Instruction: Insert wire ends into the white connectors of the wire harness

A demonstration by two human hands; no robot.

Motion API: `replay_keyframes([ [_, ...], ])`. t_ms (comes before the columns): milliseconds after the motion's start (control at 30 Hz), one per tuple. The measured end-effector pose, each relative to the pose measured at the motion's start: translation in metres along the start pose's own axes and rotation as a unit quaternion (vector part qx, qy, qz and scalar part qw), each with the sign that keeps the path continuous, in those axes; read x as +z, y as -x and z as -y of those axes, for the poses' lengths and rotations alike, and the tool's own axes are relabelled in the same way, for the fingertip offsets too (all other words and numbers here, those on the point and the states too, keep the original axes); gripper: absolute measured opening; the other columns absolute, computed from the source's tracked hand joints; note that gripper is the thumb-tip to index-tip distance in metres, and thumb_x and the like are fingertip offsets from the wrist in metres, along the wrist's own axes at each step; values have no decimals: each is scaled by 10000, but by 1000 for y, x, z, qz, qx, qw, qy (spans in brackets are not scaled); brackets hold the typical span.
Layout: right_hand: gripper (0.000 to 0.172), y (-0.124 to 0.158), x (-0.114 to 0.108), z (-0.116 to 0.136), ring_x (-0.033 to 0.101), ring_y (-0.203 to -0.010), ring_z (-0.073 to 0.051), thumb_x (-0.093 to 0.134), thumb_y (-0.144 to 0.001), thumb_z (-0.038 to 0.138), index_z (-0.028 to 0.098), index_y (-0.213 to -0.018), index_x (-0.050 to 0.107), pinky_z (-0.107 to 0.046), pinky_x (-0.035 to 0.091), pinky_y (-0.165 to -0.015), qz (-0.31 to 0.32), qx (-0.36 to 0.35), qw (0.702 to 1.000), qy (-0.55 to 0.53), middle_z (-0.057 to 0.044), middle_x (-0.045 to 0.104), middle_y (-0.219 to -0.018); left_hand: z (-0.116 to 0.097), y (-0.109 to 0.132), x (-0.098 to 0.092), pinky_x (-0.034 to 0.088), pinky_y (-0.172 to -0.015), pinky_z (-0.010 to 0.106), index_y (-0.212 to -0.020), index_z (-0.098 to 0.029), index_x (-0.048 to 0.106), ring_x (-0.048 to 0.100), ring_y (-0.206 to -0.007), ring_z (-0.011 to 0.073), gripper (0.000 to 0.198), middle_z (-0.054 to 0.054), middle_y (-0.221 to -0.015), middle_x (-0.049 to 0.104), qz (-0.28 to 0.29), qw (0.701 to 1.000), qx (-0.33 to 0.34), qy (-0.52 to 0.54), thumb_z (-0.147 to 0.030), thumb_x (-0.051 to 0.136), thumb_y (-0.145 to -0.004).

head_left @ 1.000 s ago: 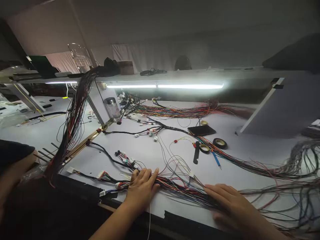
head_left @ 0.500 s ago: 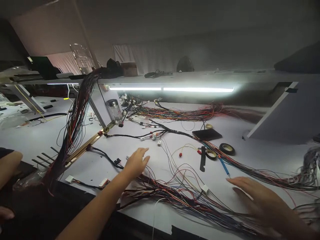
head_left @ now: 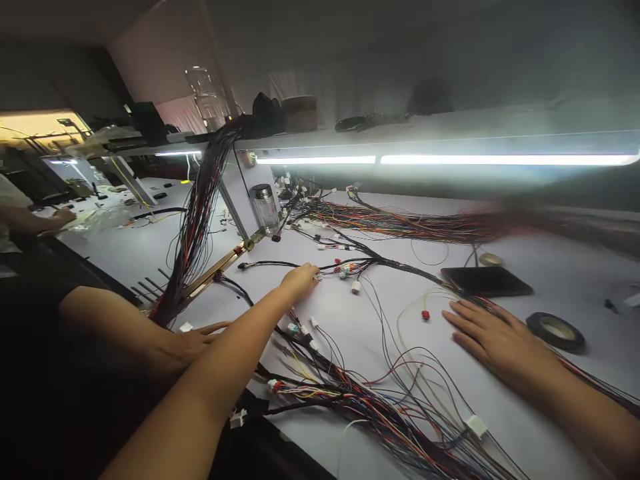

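Note:
My left hand (head_left: 300, 283) reaches forward, fingers curled around a small whitish connector (head_left: 319, 275) at the end of a branch of the black-taped wire harness (head_left: 400, 265). Most of its grip is hidden behind the hand. My right hand (head_left: 493, 333) rests palm down with fingers stretched out, over the harness's loose wires near a red connector (head_left: 425, 315). Several red and white connectors (head_left: 346, 268) cluster right of my left hand. A white connector (head_left: 355, 287) hangs from thin wires below them. In front lies a second, thicker wire bundle (head_left: 370, 403) with a white connector block (head_left: 476, 425).
A co-worker's hand (head_left: 193, 343) is close beside my left forearm. Behind stand a glass jar (head_left: 267, 212) and a long wire bundle (head_left: 380, 220). A black phone-like slab (head_left: 487, 281) and a tape roll (head_left: 556, 332) lie right. Hanging wires (head_left: 200, 220) drape from the shelf.
My left hand has moved forward to the harness branch and closed on its connector. My right hand has moved onto the harness wires. The view has swung left, and the co-worker's arm reaches further in.

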State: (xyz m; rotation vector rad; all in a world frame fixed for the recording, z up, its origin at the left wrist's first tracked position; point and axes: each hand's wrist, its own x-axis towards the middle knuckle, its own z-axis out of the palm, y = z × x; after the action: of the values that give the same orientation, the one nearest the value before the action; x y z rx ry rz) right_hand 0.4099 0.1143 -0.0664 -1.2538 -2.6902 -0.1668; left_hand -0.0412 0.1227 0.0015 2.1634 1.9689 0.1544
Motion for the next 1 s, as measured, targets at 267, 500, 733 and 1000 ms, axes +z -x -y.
replay_keyframes([
  [267,323,-37,-28,1,612,-1046,-412,427,-907,470,330,-1118,628,-607,458,-874,-116,31,986,-114,-78,684,-1104,-2,44,-81,450,-913,340,-1111,-196,591,602,-959,201,254,59,-1048,640,-45,994,73,68,-203,503,-873],
  [500,684,-102,-121,123,503,-1214,-370,499,-874,595,250,-1445,348,-517,471,-965,-212,-7,954,-211,-112,480,-1393,-58,91,-133,510,-734,298,-774,-176,512,595,-699,96,178,7,-917,568,-38,830,153,534,-25,528,-682],
  [733,379,-110,-145,175,695,-807,-219,344,-979,456,245,-1027,654,-370,560,-753,-139,-108,935,-307,-38,715,-857,-74,113,-160,499,-657,265,-688,-162,549,580,-646,81,164,-4,-857,616,-30,776,206,596,-4,543,-643],
  [1000,341,-68,-45,130,689,-806,-240,373,-957,448,245,-972,647,-347,547,-671,29,-14,969,-247,-54,729,-901,40,76,-111,522,-682,301,-842,-160,513,565,-597,89,279,40,-854,598,-225,851,-121,459,-19,461,-607],
])
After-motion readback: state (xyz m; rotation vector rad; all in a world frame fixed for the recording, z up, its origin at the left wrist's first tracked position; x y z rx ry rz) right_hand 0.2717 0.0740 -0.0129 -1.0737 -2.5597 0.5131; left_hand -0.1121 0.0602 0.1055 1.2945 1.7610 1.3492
